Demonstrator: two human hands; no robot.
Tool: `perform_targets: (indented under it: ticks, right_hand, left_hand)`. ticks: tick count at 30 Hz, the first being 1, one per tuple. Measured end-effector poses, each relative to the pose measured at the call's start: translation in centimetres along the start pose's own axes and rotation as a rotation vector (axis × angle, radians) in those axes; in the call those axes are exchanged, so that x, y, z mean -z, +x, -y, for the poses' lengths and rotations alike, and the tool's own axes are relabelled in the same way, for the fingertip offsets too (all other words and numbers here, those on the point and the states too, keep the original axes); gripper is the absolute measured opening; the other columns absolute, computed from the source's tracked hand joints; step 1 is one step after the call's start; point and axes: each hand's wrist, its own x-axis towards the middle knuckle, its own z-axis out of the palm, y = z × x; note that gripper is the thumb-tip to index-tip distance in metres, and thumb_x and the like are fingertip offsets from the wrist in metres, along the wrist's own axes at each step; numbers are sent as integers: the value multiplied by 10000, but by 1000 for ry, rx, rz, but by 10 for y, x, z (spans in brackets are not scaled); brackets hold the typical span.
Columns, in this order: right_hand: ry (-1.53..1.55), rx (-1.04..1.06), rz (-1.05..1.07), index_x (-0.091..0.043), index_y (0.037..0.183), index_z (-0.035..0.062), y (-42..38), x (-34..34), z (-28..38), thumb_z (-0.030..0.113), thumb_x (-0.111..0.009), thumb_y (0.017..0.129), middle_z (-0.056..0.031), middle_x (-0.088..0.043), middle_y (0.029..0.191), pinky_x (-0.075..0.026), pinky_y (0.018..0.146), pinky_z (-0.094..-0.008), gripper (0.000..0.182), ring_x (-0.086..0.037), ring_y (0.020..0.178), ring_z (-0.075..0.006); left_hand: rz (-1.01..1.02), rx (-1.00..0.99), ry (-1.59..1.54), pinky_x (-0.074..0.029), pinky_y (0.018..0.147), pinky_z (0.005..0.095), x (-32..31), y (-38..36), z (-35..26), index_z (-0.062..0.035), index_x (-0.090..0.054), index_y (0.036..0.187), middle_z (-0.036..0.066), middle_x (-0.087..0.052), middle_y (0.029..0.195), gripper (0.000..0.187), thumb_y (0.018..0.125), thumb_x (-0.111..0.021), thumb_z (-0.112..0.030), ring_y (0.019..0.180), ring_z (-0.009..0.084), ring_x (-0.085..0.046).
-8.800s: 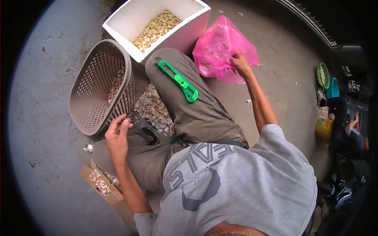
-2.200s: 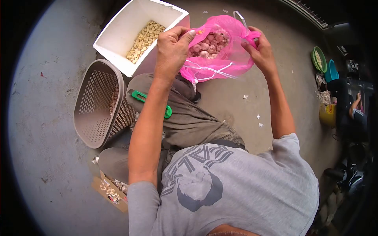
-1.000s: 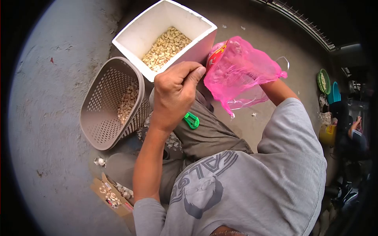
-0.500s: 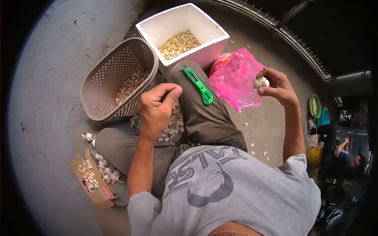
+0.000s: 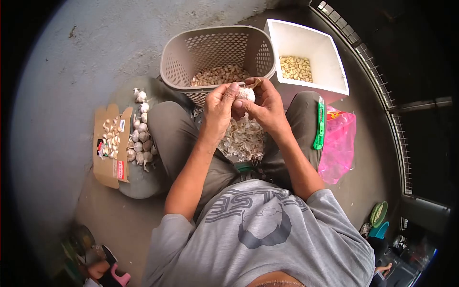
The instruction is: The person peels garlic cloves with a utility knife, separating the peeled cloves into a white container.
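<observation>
2 hands, left hand (image 5: 219,106) and right hand (image 5: 267,106), both grasping garlic bulb (image 5: 246,93), above peel pile (image 5: 245,138), beside basket (image 5: 216,48)

Basket (image 5: 215,52) and foam box (image 5: 306,57) block ahead; bare floor (image 5: 71,71) lies open leftward.

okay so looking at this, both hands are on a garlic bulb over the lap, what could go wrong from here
1. The green utility knife lies loose on the right thigh; a leg shift could probably tip it off.
2. Both hands, left hand and right hand, hold the garlic bulb above the peel pile, short of the basket; loosened cloves may drop among the skins.
</observation>
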Motion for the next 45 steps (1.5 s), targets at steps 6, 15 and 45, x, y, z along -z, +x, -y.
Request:
perform_targets:
  ticks: [6,15,45]
  right_hand:
    - [-82,-123,85,-602,1163,-46,-9,14,-10,173,-739,976,-72,-677,900,-534,628,-269,319,-638,746,-108]
    - [-194,-184,-123,-629,902,-20,-3,36,-33,208,-588,1074,-11,-597,672,-415,464,-278,289,-509,512,-74]
    - [72,-188,-128,-643,1026,-4,2,27,-53,346,-529,1094,-11,-614,756,-424,474,-248,374,-533,552,-81]
  left_hand:
    - [-205,-128,137,-465,520,226,-1,-8,38,-5,-644,920,5,-631,751,427,1083,-561,-390,622,67,-585]
    - [-61,72,-75,-516,500,267,-15,-15,51,-17,-653,1079,56,-677,864,409,1070,-565,-415,642,127,-634]
    - [-122,34,-110,-551,565,257,-18,-10,66,-20,-625,1184,38,-678,905,269,1057,-606,-256,720,113,-658]
